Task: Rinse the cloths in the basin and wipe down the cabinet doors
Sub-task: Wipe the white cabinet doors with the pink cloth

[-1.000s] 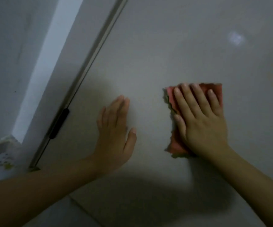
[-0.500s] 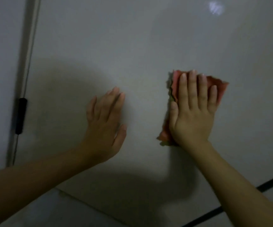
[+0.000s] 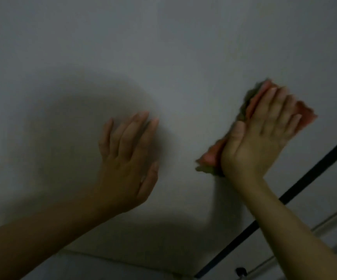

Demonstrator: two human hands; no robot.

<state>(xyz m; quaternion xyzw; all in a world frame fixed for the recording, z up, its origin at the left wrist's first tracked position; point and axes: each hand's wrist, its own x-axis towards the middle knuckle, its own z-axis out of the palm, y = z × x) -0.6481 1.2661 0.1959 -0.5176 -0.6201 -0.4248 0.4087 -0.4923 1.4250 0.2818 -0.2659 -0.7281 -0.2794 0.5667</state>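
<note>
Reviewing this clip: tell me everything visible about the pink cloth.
The pink cloth looks soft and folded, with ragged edges and a greenish layer along its left side. It lies flat against the pale cabinet door, pressed there by the straight fingers of the right hand, which hides its middle. Motion blur hides finer detail.

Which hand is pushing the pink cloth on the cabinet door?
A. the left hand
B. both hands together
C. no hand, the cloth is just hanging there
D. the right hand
D: the right hand lies flat on the pink cloth against the cabinet door, while the left hand has no cloth.
</note>
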